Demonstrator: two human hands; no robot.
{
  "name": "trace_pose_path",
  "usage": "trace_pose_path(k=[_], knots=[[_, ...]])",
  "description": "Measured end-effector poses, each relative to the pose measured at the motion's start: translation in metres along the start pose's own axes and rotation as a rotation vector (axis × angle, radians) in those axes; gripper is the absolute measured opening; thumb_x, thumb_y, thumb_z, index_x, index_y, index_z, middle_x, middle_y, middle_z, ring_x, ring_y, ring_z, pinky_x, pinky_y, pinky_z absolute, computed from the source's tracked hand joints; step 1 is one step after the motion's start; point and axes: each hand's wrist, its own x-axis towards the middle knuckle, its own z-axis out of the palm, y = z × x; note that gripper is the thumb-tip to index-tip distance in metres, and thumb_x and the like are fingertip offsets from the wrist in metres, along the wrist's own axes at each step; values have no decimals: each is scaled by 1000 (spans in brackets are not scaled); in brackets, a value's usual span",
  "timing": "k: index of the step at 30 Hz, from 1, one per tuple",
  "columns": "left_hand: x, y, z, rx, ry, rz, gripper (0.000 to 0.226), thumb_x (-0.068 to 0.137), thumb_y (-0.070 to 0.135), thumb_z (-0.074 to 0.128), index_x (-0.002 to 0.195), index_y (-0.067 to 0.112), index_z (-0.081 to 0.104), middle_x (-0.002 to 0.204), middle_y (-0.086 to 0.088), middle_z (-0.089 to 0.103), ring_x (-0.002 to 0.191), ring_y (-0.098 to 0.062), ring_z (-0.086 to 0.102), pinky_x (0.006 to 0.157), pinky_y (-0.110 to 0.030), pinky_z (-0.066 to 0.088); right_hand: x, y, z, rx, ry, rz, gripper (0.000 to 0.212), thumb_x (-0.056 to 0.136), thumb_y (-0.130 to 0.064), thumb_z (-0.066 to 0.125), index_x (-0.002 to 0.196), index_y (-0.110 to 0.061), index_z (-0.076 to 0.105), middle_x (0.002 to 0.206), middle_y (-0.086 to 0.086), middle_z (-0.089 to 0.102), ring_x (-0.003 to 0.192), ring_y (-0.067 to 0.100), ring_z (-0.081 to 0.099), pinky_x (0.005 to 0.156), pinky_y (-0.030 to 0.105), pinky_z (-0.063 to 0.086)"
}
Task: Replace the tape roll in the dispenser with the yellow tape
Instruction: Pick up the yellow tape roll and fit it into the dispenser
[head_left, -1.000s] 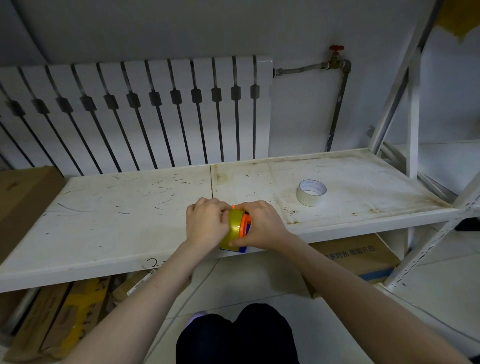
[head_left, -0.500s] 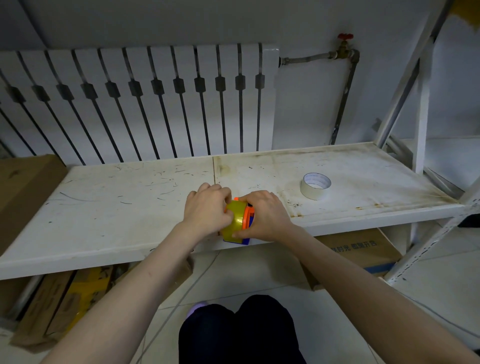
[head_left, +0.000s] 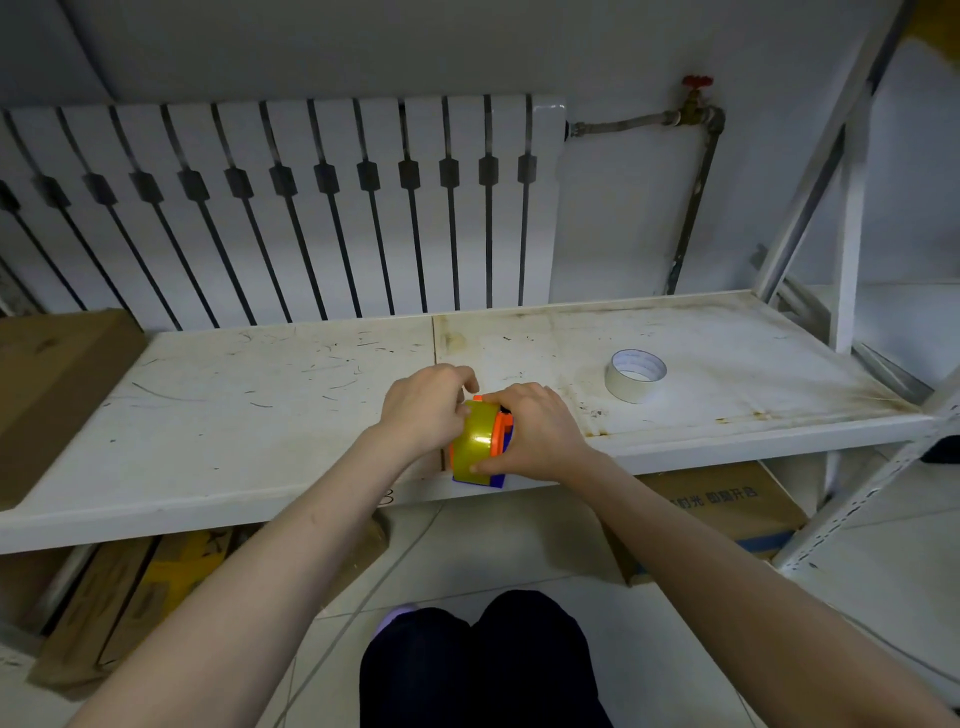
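Note:
A yellow tape roll (head_left: 474, 435) sits on an orange and blue dispenser (head_left: 500, 440), held over the front edge of the white shelf (head_left: 249, 415). My right hand (head_left: 535, 428) grips the dispenser from the right, thumb under the roll. From the left, my left hand (head_left: 426, 408) presses against the yellow roll, fingers curled over its top. A white tape roll (head_left: 635, 375) lies flat on the shelf to the right, apart from both hands.
A radiator (head_left: 291, 208) and a pipe with a red valve (head_left: 696, 91) stand behind the shelf. A cardboard box (head_left: 52, 384) rests on the shelf's left end. More boxes (head_left: 727, 514) lie on the floor below. Shelf uprights (head_left: 852, 208) rise at right.
Both hands stay on the roll and dispenser. The left fingers have shifted slightly over the roll's top; more of the yellow roll's face shows. The camera view has moved a little.

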Motion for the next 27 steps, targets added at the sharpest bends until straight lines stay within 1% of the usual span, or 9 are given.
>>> trace_pose_path(k=[2,6,9,14,17,21,24,27], knots=[[4,0,-1,102,-1,27,20,85,15,54,100,23,65,103,2,66,96,-21,59,72,-34,49,-1,1,1,20,1,11,81,54,-63,74,124,-29,51,114,-2,60,107,18,50,93,38,43],[10,0,-2,165,15,38,18,83,10,54,91,20,67,97,-1,69,91,-21,60,65,-30,41,-1,2,2,39,3,24,82,53,-62,75,124,-29,50,114,-3,60,106,17,51,91,36,45],[12,-1,-2,203,5,68,17,84,11,53,92,18,66,98,-2,68,91,-22,60,66,-31,39,-2,2,3,46,5,33,83,53,-63,74,125,-28,49,116,-2,59,106,17,51,91,36,45],[12,2,4,337,1,130,17,84,9,51,97,15,60,102,-5,63,91,-25,60,67,-31,34,-2,0,4,46,6,38,84,54,-64,74,126,-28,49,117,-2,59,106,17,51,92,38,46],[10,3,8,381,7,162,22,83,9,53,103,16,58,106,-4,60,95,-25,60,71,-31,34,-2,0,3,38,12,45,84,53,-65,73,125,-28,50,116,-3,59,105,17,51,93,39,46],[1,-2,12,342,53,161,26,80,8,52,104,16,55,107,-2,59,96,-25,60,73,-31,34,-3,-3,1,2,16,38,84,54,-67,72,124,-28,51,114,-2,60,106,19,52,94,40,44],[-8,-5,15,261,79,137,22,81,11,52,103,16,53,107,-3,58,93,-26,59,71,-30,32,-1,-4,-3,-60,-1,31,84,55,-68,70,126,-26,50,117,0,59,111,20,50,100,43,40],[-16,-6,19,130,99,73,19,85,10,50,103,14,53,107,-5,57,89,-28,58,67,-29,32,0,-11,-4,-156,-19,7,82,59,-66,67,125,-19,50,123,4,55,117,23,45,105,45,34]])
